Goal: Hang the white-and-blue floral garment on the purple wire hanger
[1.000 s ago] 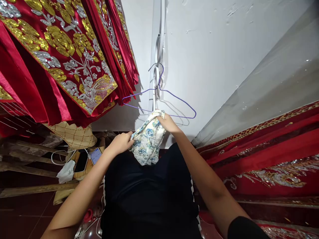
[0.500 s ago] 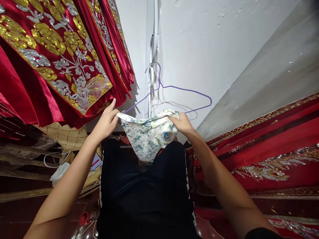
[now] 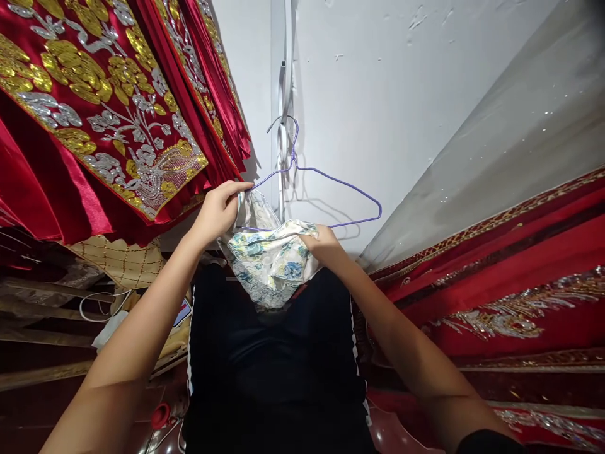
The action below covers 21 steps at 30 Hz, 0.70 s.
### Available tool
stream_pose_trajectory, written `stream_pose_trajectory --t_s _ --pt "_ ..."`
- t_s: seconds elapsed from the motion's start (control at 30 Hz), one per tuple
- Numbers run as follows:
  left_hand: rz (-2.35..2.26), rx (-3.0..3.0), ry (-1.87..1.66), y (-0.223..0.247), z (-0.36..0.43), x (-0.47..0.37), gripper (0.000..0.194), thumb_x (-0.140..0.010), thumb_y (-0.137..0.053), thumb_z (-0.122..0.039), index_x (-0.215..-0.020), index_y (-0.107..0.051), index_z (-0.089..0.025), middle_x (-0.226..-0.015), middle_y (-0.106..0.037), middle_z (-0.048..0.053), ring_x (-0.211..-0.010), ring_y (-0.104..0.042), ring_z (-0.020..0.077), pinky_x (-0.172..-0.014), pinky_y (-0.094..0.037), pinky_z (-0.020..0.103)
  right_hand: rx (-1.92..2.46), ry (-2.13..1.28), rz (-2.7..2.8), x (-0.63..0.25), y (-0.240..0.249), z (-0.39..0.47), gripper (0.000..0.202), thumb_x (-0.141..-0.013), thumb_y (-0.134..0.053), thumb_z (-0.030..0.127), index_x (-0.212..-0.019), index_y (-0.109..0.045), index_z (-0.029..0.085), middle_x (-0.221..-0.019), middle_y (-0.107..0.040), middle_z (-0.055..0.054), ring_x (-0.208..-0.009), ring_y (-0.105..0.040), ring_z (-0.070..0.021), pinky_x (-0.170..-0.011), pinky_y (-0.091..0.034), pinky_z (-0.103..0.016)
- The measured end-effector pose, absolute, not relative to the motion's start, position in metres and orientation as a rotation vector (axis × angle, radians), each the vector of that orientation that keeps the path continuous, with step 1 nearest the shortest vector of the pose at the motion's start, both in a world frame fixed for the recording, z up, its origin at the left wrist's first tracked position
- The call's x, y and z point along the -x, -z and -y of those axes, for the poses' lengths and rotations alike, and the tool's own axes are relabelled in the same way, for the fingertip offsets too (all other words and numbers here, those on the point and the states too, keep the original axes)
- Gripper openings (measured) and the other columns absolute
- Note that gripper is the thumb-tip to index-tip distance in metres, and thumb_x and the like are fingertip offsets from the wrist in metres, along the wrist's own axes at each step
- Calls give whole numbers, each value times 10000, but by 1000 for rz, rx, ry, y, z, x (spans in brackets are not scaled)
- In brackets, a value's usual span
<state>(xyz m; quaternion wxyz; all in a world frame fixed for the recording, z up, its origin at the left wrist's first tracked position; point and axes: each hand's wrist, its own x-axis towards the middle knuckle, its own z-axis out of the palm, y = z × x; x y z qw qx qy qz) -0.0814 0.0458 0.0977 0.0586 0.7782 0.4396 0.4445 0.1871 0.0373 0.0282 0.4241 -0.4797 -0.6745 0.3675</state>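
Both of my hands are on the floral cloth (image 3: 271, 271), which hangs between them just above my dark clothing (image 3: 278, 372) and at the lower left of the purple wire hanger (image 3: 335, 180). With the cloth's raised part up against the hanger's left shoulder, I judge it best to lift the edge wide enough for the wire to pass without snagging, and to draw gently, as the fabric looks thin and soft. An even pull would suit the hanger too (wire that slim could swing or tip if tugged from one side). Its hook sits at the pale metal fitting (image 3: 288, 44) by the wall; how securely it is caught, I cannot tell.

My left hand (image 3: 215, 215) is partly closed, pinching the raised edge between thumb and fingers, its fingertips at or just beside the wire. My right hand (image 3: 326, 244) is closed on the gathered upper edge, thumb against the cloth, the hanger's lower bar running just above it. Most of its fingers are hidden, so I cannot say how tightly they grip. The hanger's right shoulder is bare.
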Motion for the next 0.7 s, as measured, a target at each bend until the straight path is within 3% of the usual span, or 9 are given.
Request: stream_pose_trajectory --t_s 0.07,0.13,0.23,0.3,0.37,0.47,0.53,0.6,0.7 --pt "-1357 -2455 -1260 -102 -47 80 442 -864 -440 -108 -1223 -690 -170 -1188 -708 86 -1111 -645 217 -1012 -475 346 1180 -880 1774 -188 -32 -30 178 -794 -546 295 -815 -685 187 -791 -670 -24 -767 -581 -196 -693 -454 -293" --pt "-1399 -2522 -1186 -105 -48 83 419 -878 -441 -115 -1210 -692 -158 -1167 -710 97 -1082 -653 225 -992 -483 347 1165 -775 1780 -194 -38 -23 330 -776 -528 251 -1044 -716 214 -914 -709 -33 -809 -610 -206 -728 -484 -314" --pt "-1452 -2560 -1117 -107 -49 89 381 -897 -443 -137 -1179 -699 -150 -1131 -716 102 -1034 -663 233 -947 -496 341 1211 -522 1584 -215 -50 -15 729 -734 -550 209 -1459 -488 250 -984 -716 -56 -746 -615 -201 -686 -502 -335" --pt "-1483 -2582 -1077 -109 -50 92 364 -912 -446 -161 -1173 -699 -153 -1128 -713 105 -1030 -659 241 -936 -494 345 1267 -377 1448 -237 -60 -17 859 -721 -583 210 -1547 -347 214 -904 -705 -64 -662 -589 -191 -628 -488 -334" --pt "-1501 -2600 -1041 -111 -50 93 356 -927 -445 -186 -1180 -693 -157 -1139 -705 107 -1044 -649 249 -942 -487 353 1328 -322 1398 -261 -71 -24 811 -695 -629 214 -1485 -450 172 -801 -681 -54 -614 -562 -182 -588 -463 -322" --pt "-1508 -2597 -1026 -110 -50 94 353 -945 -439 -221 -1193 -683 -160 -1132 -686 108 -1038 -636 247 -944 -479 360 1420 -432 1472 -289 -86 -36 438 -651 -648 208 -1072 -734 124 -656 -617 -33 -559 -514 -160 -515 -389 -289" --pt "-1503 -2580 -1040 -108 -52 94 353 -952 -433 -235 -1189 -682 -155 -1100 -670 107 -1006 -630 239 -932 -480 356 1422 -527 1514 -299 -92 -43 251 -629 -634 192 -841 -744 116 -602 -582 -23 -522 -480 -139 -480 -343 -273" --pt "-1491 -2565 -1049 -105 -54 94 351 -952 -433 -238 -1183 -682 -151 -1073 -655 105 -980 -623 231 -924 -479 353 1369 -508 1481 -303 -94 -50 309 -604 -625 160 -893 -728 121 -580 -568 0 -495 -454 -123 -460 -325 -258" --pt "-1482 -2560 -1053 -102 -56 92 338 -949 -442 -241 -1172 -680 -154 -1061 -642 102 -979 -611 229 -927 -473 355 1319 -411 1461 -305 -86 -63 619 -591 -617 132 -1209 -652 142 -595 -583 24 -486 -438 -122 -454 -313 -246"
